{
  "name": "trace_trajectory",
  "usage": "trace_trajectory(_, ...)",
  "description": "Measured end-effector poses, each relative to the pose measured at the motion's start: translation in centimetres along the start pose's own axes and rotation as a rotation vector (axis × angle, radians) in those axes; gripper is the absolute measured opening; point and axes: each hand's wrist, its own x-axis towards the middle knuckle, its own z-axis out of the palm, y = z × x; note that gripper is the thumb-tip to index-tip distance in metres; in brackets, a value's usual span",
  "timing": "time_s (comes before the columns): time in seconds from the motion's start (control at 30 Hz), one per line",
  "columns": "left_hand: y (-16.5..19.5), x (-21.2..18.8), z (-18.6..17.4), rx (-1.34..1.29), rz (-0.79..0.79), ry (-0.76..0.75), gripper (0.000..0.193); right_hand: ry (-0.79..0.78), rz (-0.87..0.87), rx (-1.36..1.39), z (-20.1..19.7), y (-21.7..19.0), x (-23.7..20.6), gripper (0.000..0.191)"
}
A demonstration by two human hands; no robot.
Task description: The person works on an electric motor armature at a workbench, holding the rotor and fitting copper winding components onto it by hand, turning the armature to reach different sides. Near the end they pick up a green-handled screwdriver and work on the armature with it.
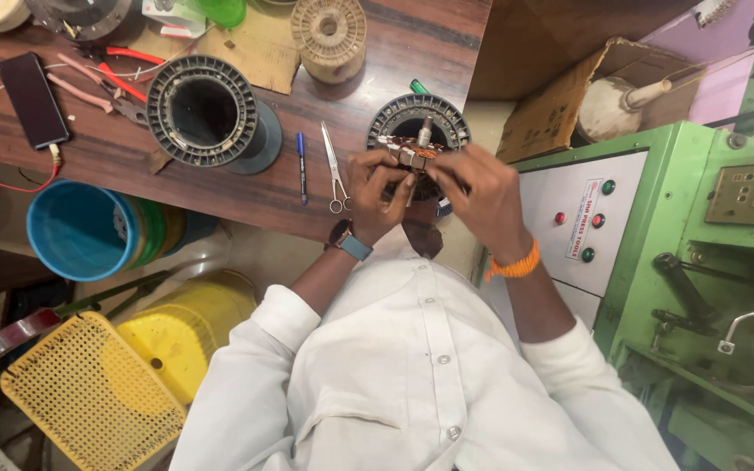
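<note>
Bright, even light (soft shadows); sharp centre; wide-angle bending at edges; mild glare on shirt (pixel 421 366).

Small wound part (pixel 414 155): copper-brown windings with pale metal segments, a short grey shaft sticking up from its middle. Held roughly level above the table edge, pinched from both sides, directly over the stator beneath. Motor stator (pixel 419 122): dark grey ribbed ring with open black bore, lying flat on the wooden table with its opening facing up, at the table's right end; its near half is hidden. Finer detail of the windings cannot be made out.
</note>
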Motion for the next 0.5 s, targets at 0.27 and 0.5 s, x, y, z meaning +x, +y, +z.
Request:
trace_trajectory(0.27, 1.7, 0.9, -0.5, 0.069, -0.048, 0.032, 0.013, -0.099, 0.299, 0.196, 2.2, 2.9, 4.0, 0.014)
trace_trajectory(0.5, -0.4, 2.0, -1.9, 0.176, 0.31, -0.083, 0.036, -0.056, 0.258, 0.133, -0.7, 2.8, 0.1, 0.012)
